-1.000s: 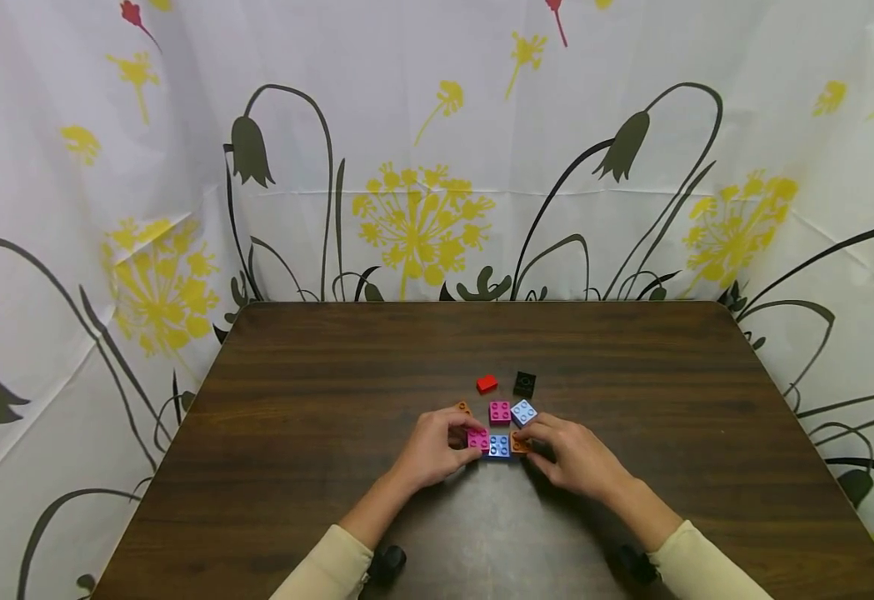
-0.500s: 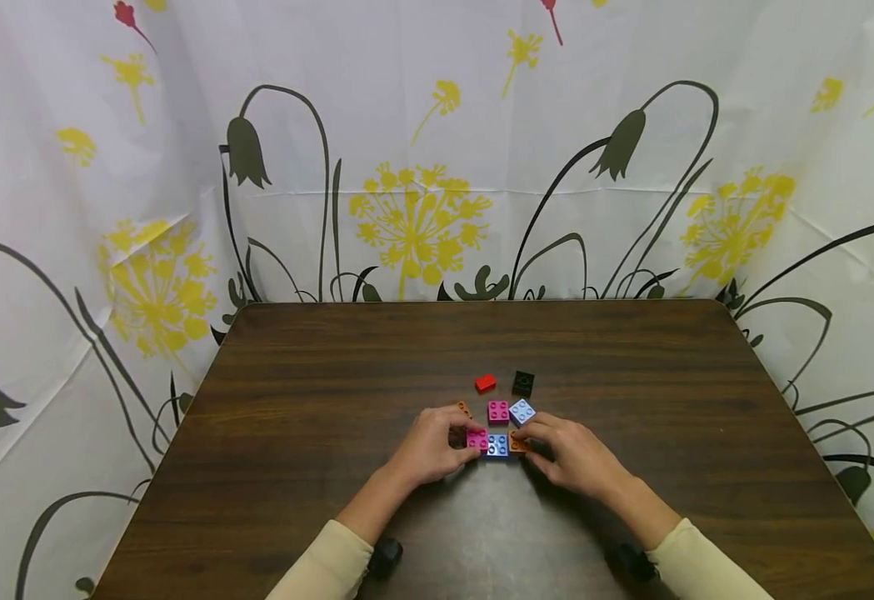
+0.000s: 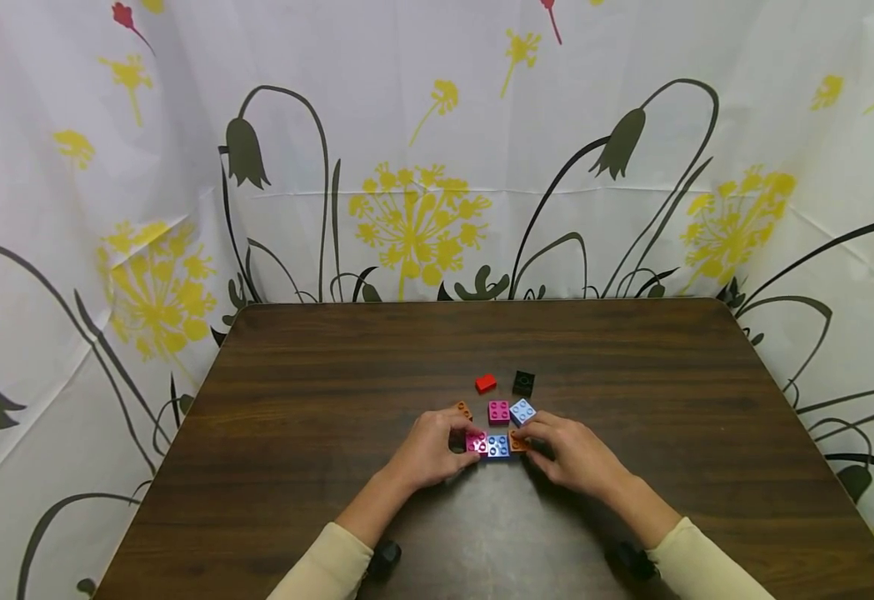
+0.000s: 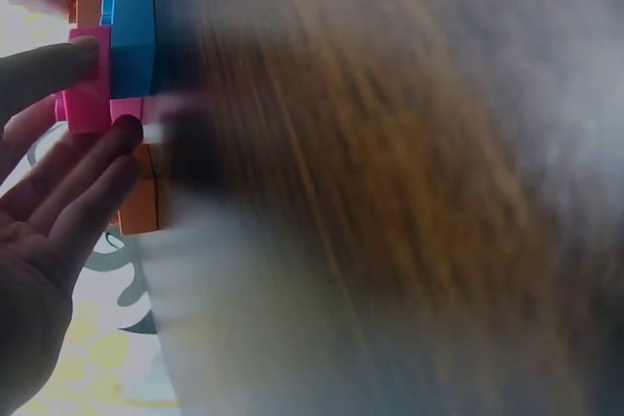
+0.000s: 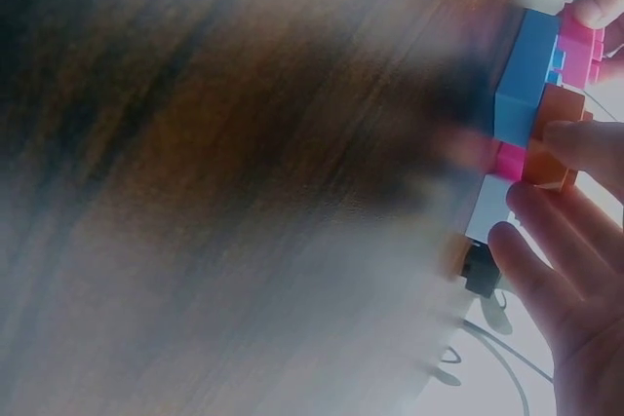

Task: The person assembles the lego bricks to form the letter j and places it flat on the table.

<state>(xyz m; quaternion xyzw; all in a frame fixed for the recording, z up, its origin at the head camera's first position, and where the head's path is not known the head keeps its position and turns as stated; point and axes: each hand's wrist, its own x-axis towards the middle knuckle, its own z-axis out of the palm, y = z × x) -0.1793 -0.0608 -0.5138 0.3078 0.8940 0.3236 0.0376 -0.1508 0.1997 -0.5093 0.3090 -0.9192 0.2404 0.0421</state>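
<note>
A long blue brick (image 3: pixel 497 446) lies on the table, its bare studs showing in the middle. My left hand (image 3: pixel 425 450) pinches a pink brick (image 4: pixel 90 90) at the blue brick's left end. At the right end, my right hand (image 3: pixel 575 454) pinches an orange brick (image 5: pixel 556 133) between thumb and fingers. Both wrist views show these two bricks on the blue one's stud side; whether they are fully pressed down cannot be told. Fingers partly cover both bricks.
Just behind lie a second pink brick (image 3: pixel 499 412), a light blue brick (image 3: pixel 522 411) and another orange brick (image 3: pixel 463 409), partly behind the left hand. Farther back are a red brick (image 3: pixel 486 383) and a black brick (image 3: pixel 524 383). A flowered curtain (image 3: pixel 422 100) hangs beyond the brown table (image 3: pixel 317 375).
The pink brick and the left fingertips have shifted very slightly toward me. The right hand keeps its place on the orange brick, and the loose bricks stay put.
</note>
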